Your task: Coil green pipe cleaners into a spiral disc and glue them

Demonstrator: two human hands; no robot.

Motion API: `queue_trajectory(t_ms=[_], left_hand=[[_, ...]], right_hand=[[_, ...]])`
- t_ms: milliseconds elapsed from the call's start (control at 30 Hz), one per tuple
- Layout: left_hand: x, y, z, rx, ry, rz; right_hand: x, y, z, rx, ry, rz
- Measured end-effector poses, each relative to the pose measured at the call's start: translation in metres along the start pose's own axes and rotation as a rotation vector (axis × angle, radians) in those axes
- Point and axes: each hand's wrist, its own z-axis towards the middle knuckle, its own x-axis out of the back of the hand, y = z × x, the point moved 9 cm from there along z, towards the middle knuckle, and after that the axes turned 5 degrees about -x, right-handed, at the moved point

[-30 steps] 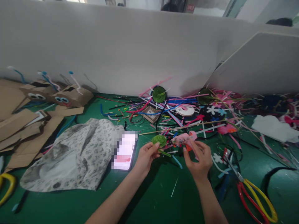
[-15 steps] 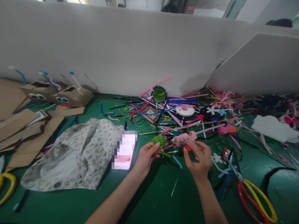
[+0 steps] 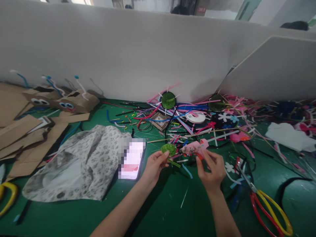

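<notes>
My left hand (image 3: pixel 156 165) pinches a green spiral coil of pipe cleaner (image 3: pixel 169 149) between thumb and fingers, and a short green tail sticks out below it. Just to the right, my right hand (image 3: pixel 212 168) is closed on a pink piece (image 3: pixel 192 147) with small dark marks; its material is unclear. Something orange shows under the pink piece by my right thumb. The coil and the pink piece are held apart, side by side above the green table (image 3: pixel 170 210). My right fingertips are partly hidden.
Pipe cleaners (image 3: pixel 182 107) and scraps lie heaped along the partition. A phone (image 3: pixel 133 159) and a floral cloth (image 3: pixel 86 161) are on the left, with cardboard (image 3: pixel 32 141) and box faces (image 3: pixel 76 101) beyond. Red-and-yellow scissors (image 3: pixel 254 189) lie right; yellow-handled scissors (image 3: pixel 11 194) far left.
My right thumb and fingers have shifted slightly on the pink piece, and less of its lower end shows. The left hand and the green coil have barely moved.
</notes>
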Motion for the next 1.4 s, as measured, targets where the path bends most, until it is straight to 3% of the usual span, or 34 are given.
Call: queue_trajectory(t_ms=[1400], left_hand=[[-0.0011,0.0038,-0.0009,-0.028,0.005,0.055]], right_hand=[[0.0040,-0.0009,0.0022,0.094,0.032,-0.085]])
